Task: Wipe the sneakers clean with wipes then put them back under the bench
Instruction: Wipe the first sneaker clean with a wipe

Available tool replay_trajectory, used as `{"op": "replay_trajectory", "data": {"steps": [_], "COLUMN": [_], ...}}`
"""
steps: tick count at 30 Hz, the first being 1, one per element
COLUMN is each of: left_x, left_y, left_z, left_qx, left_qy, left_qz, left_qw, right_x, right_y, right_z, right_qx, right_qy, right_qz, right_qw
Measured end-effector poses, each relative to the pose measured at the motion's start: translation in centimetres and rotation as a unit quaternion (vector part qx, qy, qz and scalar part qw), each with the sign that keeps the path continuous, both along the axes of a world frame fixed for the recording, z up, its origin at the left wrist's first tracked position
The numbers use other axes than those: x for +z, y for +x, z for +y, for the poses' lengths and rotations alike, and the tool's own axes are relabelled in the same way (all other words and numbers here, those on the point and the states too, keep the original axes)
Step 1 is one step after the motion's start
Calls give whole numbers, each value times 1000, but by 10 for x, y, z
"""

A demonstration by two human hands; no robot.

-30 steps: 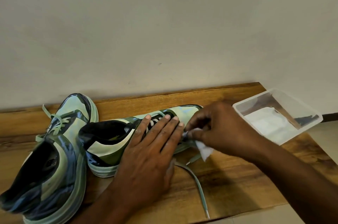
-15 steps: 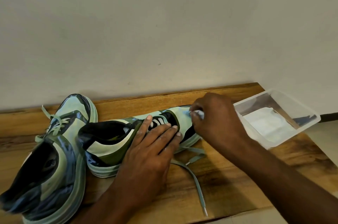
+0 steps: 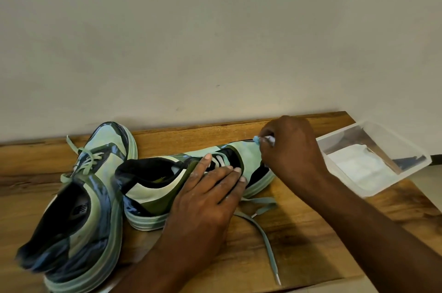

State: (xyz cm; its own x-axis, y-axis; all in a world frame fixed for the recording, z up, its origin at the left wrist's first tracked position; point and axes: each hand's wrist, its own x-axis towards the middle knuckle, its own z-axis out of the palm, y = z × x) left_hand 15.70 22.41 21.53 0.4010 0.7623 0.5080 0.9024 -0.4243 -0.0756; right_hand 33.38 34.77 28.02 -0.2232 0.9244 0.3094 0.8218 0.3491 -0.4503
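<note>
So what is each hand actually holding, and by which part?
The right hand pinches a bunched wipe at the sneaker's toe. The left hand grips nothing; it presses flat on the laces.

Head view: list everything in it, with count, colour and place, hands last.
sneakers: 2, mint green with dark panels, on the bench; near sneaker lies crosswise mid-bench, far sneaker at the left with its toe toward the wall
lace: 1 loose, pale green, trailing from the near sneaker over the bench
wipe: 1, white, mostly hidden in the right hand at the near sneaker's toe
tub: 1, clear plastic, right end of the bench, white wipes inside
bench: 1, brown wood, against the wall
wall: 1, off-white, behind the bench
left hand: 1, flat on the near sneaker's laces
right hand: 1, gripping the wipe at the toe
</note>
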Motion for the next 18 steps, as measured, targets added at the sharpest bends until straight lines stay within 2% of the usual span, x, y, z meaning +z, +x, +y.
{"op": "replay_trajectory", "data": {"steps": [2, 6, 12, 18], "left_x": [0, 1, -2, -3], "left_y": [0, -1, -1, -1], "left_z": [1, 1, 0, 2], "left_qx": [-3, -8, -12, -11], "left_qy": [7, 5, 7, 11], "left_qz": [-4, -5, -7, -10], "left_qw": [1000, 1000, 1000, 1000], "right_x": [-4, -7, 2, -6], "right_y": [-15, -36, -11, -39], "right_z": [-10, -23, 2, -24], "right_qx": [29, 111, -32, 90], "right_qy": [2, -52, -18, -46], "right_qz": [-1, -27, -33, -11], "right_qw": [1000, 992, 999, 995]}}
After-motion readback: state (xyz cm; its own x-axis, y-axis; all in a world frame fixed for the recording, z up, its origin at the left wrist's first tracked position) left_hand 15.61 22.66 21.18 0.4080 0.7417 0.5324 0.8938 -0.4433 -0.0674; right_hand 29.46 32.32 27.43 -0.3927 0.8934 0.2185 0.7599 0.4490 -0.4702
